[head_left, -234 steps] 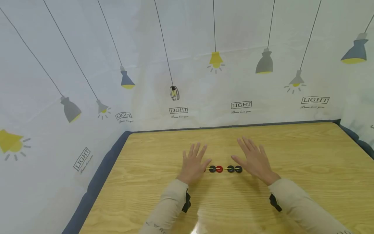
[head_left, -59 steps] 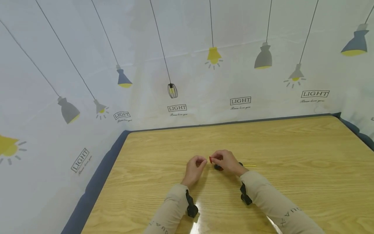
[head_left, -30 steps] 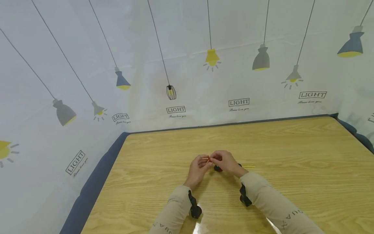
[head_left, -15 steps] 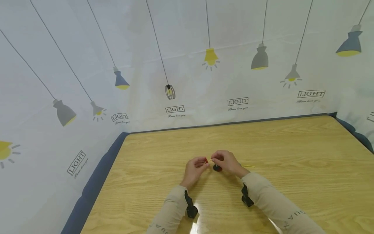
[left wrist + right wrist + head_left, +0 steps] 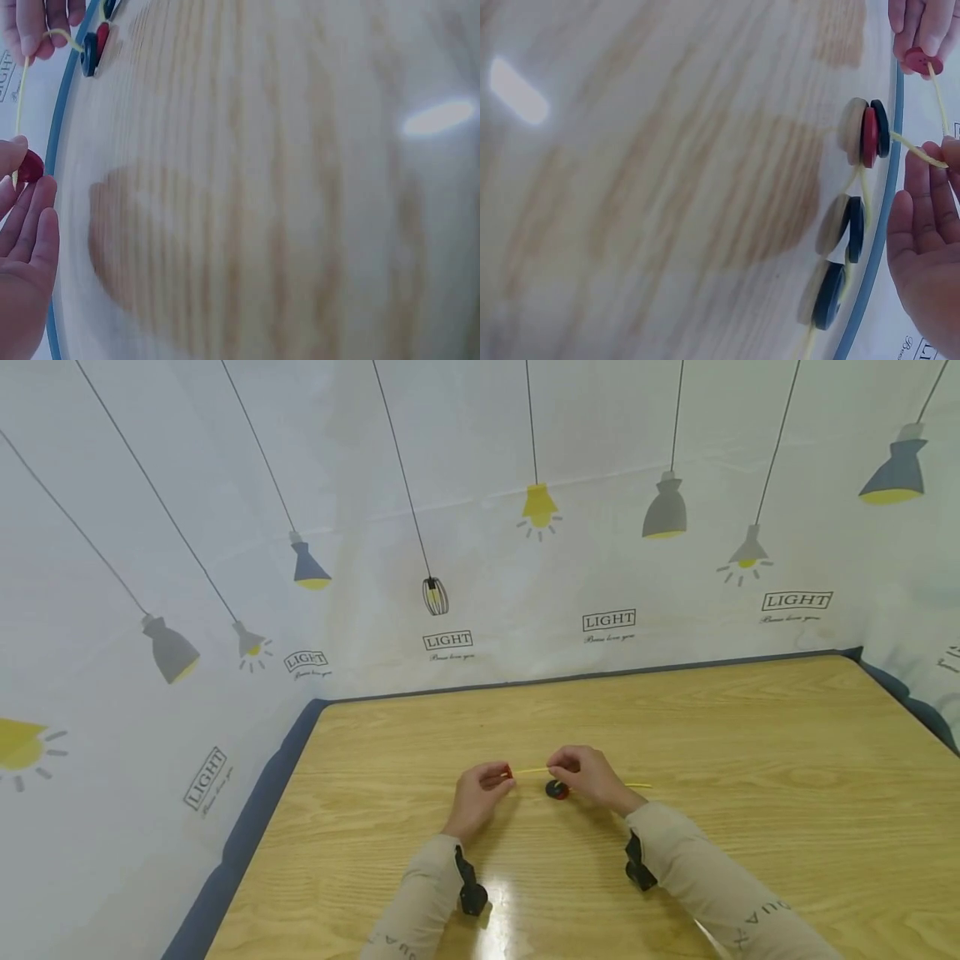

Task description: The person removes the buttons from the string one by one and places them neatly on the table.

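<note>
My left hand [image 5: 474, 800] pinches a red button [image 5: 922, 61] with a yellow string [image 5: 531, 770] running through it. To its right, my right hand [image 5: 590, 779] holds that string between thumb and fingertips, and the stretch between the hands is taut. Below the right hand, a dark button [image 5: 555, 788] and another red button [image 5: 869, 137] stand face to face on the string at the table. Farther along, two more dark buttons [image 5: 856, 229] are strung in the right wrist view; the right hand hides them in the head view.
The wooden table [image 5: 390, 752] reaches back to a white wall covering [image 5: 525, 585] printed with lamps. Behind the right wrist, the string's loose yellow end [image 5: 639, 785] lies on the wood. Each wrist carries a black camera [image 5: 472, 895].
The hands first lay spread over the strung buttons, then came together at the red button. It passed from right hand to left, and the left hand has since drawn it leftward along the string.
</note>
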`<state>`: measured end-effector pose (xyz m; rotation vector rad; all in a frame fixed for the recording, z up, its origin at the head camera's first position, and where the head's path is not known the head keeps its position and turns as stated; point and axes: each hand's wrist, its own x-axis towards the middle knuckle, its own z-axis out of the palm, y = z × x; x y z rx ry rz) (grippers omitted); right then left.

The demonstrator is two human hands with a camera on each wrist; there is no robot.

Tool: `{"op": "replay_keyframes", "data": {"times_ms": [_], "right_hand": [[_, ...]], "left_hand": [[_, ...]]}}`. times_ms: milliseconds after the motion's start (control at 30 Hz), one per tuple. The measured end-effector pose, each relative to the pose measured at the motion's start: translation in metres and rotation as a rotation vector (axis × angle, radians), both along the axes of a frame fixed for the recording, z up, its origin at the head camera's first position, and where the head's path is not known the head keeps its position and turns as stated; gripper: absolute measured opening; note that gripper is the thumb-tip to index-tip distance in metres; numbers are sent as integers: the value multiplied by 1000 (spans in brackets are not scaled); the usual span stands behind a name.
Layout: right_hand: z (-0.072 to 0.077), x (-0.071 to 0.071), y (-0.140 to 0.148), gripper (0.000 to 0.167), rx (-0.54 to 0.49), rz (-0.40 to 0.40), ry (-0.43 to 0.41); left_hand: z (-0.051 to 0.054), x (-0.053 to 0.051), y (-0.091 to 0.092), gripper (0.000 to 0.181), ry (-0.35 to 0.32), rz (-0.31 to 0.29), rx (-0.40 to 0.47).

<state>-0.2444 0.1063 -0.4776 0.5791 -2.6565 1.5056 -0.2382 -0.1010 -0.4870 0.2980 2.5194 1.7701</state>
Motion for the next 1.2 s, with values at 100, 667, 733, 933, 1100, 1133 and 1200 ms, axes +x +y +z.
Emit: {"op": "replay_keyframes", "data": {"times_ms": [100, 667, 733, 933, 1100, 1133, 1200], "right_hand": [[0, 1, 0, 8, -3, -1, -7], [-2, 1, 1, 6, 5, 5, -18], [-2, 2, 1, 7, 6, 11, -14], [-2, 2, 0, 6, -3, 33, -12], [-2, 1, 0, 5, -7, 36, -6], [-2, 1, 0, 5, -10, 35, -9], [-3, 1, 0, 5, -13, 37, -13]], "left_hand": [[-3, -4, -5, 31, -1, 4, -49], [-5, -11, -14, 27, 121, 76, -245], [-7, -11, -14, 26, 158, 79, -260], [-38, -28, -23, 25, 246, 64, -236], [-123, -79, -46, 29, 350, 38, -226], [-134, -85, -50, 31, 373, 21, -213], [-122, -78, -47, 31, 328, 26, -222]]}}
